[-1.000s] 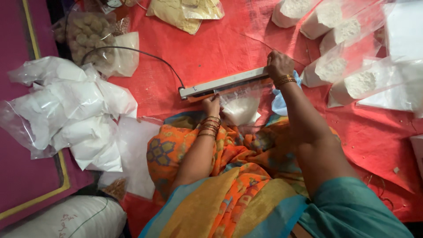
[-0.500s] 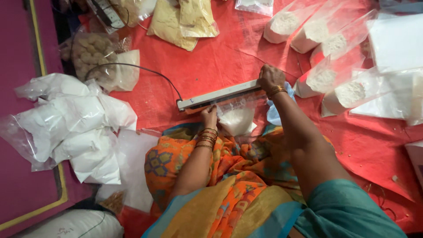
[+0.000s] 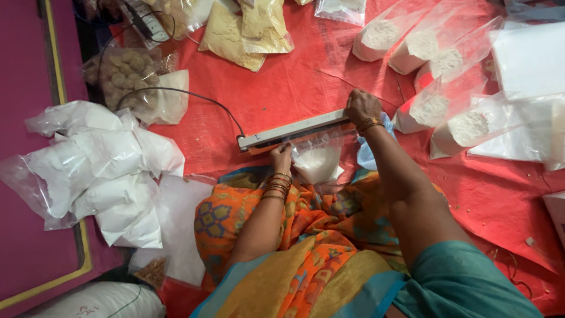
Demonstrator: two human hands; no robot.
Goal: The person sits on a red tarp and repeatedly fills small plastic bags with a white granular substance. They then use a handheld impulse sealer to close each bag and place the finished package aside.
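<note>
The right hand (image 3: 362, 109) presses down on the sealer bar (image 3: 294, 131). The left hand (image 3: 281, 158) pinches the clear bag of white powder (image 3: 318, 162), at 6 o'clock from the bar. If the bag slips, powder could spill on the red sheet (image 3: 294, 82).

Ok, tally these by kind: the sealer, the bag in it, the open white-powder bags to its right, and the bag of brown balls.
Sealer: 1
Bag in sealer: 1
Open white-powder bags: 5
Ball bag: 1
Total: 8
</note>
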